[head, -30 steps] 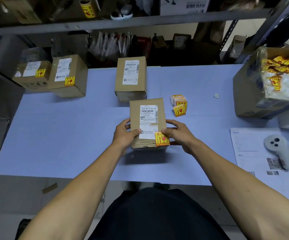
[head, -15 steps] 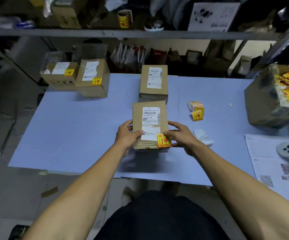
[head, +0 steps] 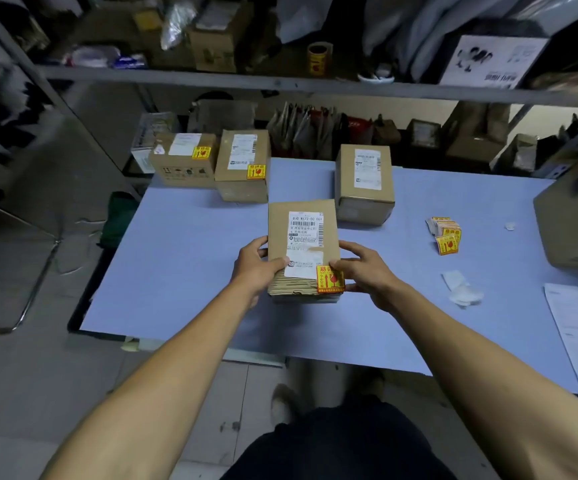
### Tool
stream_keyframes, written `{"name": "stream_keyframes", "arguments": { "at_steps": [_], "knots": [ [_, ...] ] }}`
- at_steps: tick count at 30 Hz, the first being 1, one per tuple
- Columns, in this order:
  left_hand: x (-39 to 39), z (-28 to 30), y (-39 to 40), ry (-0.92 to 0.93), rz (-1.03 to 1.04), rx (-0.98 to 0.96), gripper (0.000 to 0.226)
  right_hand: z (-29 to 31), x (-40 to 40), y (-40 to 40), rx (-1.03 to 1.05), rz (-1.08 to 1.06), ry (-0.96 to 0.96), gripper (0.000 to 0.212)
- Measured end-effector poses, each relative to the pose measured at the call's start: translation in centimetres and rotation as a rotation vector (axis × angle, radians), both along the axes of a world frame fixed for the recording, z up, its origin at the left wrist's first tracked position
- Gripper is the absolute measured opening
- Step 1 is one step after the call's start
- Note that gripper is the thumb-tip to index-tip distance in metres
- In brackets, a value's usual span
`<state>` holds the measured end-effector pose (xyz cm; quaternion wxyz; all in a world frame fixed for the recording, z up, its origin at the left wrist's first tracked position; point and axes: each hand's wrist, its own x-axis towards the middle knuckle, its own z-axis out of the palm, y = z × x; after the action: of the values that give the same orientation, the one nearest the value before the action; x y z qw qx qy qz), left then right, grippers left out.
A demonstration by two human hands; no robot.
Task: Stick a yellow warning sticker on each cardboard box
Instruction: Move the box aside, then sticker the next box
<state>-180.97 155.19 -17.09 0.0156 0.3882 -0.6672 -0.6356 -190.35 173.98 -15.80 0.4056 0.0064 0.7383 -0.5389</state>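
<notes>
Both hands grip one tall brown cardboard box over the near middle of the pale blue desk. Left hand: thumb on the top face, fingers wrapped down the left side. Right hand: thumb just beside the yellow-and-red warning sticker, fingers round the right side. Sticker sits at the near right corner of the top face, overlapping the white shipping label. Whether the box base touches the desk: cannot tell.

Right of the hands: crumpled white backing paper. Farther right: small stack of yellow warning stickers.

Beyond the held box: plain brown cardboard box with white label only, no yellow sticker visible. Far left corner: two stickered brown cardboard boxes, the taller touching the squat one.

Judgement: the held box looks finished; step in hand is likely clearing it away, probably toward the stickered pair. Next move calls for a clear spot beside them, then a fresh sticker from the stack for the unmarked box.
</notes>
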Motion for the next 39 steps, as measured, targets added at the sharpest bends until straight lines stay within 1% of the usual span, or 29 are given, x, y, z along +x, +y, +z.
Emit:
{"name": "stream_keyframes", "arguments": {
  "at_steps": [5,10,17,23,29,32,35,39],
  "knots": [
    [-0.6,0.6,-2.8,0.014,-0.015,0.01,0.06,0.7,-0.1,-2.8,-0.009,-0.02,0.008,0.053],
    [-3.2,1.0,-4.7,0.013,-0.041,0.003,0.062,1.0,-1.9,-4.7,-0.004,-0.034,0.029,0.056],
    [-9.6,1.5,-6.6,0.005,-0.08,-0.042,0.067,1.0,-7.7,-6.5,-0.001,-0.028,0.086,0.058],
    [-15.4,1.2,-7.9,-0.032,-0.071,-0.067,0.063,0.4,-13.6,-8.3,-0.008,-0.056,0.044,0.055],
    [-20.1,0.3,-9.3,-0.088,-0.059,-0.126,0.048,-1.2,-18.5,-10.4,0.01,-0.05,0.013,0.057],
    [-22.1,-0.1,-10.2,-0.127,-0.071,-0.172,0.048,-1.8,-20.1,-11.7,0.009,-0.054,0.035,0.055],
    [-24.1,-0.8,-11.2,-0.172,-0.105,-0.246,0.051,-2.9,-21.7,-13.0,0.009,-0.067,0.017,0.054],
    [-26.3,-1.7,-11.8,-0.197,-0.147,-0.301,0.053,-4.3,-23.5,-14.5,0.093,-0.07,0.092,0.057]
  ]
}}
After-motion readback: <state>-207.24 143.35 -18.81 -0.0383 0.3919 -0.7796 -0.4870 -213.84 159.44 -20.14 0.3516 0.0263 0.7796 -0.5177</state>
